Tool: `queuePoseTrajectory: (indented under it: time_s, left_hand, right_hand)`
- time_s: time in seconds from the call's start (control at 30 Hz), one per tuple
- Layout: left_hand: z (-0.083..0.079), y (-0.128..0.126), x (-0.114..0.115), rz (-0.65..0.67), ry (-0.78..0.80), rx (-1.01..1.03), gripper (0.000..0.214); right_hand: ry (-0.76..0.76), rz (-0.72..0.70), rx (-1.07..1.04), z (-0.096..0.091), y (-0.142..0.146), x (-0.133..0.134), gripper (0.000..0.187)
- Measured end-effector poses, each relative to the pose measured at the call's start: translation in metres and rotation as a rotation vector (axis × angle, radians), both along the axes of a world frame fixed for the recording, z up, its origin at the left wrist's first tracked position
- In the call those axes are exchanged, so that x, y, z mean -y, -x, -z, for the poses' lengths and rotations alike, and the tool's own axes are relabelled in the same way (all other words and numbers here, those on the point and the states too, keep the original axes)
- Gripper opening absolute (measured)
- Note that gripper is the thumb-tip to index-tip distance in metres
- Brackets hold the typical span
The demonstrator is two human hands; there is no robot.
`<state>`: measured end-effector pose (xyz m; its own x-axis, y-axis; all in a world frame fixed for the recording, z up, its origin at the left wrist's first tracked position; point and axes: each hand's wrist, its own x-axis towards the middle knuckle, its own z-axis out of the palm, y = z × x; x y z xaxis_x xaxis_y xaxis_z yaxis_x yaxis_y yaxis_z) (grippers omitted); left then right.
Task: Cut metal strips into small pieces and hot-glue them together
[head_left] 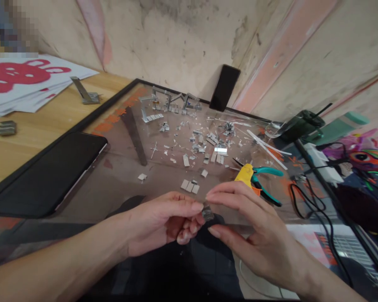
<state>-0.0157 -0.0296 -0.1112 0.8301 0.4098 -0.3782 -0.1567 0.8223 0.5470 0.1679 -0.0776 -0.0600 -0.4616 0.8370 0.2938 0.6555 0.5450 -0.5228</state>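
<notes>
Both my hands meet near the front edge of a glass sheet [113, 176]. My left hand [164, 222] and my right hand [252, 226] pinch one small grey block of staples [207, 213] between thumbs and fingertips. Just beyond my fingers lie a few short staple strips [190, 186] on the glass. Yellow and teal pliers [255, 178] rest on the glass above my right hand.
Many staple pieces [204, 147] and small staple structures [170, 102] are scattered on the glass. A phone [47, 174] lies at the left, another phone [224, 87] leans on the wall. Papers [25, 82], cables [308, 197] and a glue gun [299, 123] surround the sheet.
</notes>
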Motion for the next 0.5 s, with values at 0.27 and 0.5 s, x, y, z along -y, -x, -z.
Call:
queuePoseTrajectory:
  time_s: [0.27,0.5]
  left_hand:
    - [0.0026,-0.0002,-0.0002,0.045,-0.016,0.029,0.025]
    - [-0.0033,0.0035,-0.0023,0.005,-0.269,-0.070,0.038]
  right_hand:
    - [-0.041,-0.006,-0.034,0.0018,0.0030,-0.0064,0.020]
    - [0.025,0.080,-0.177,0.0083,0.0007,-0.0067,0.020]
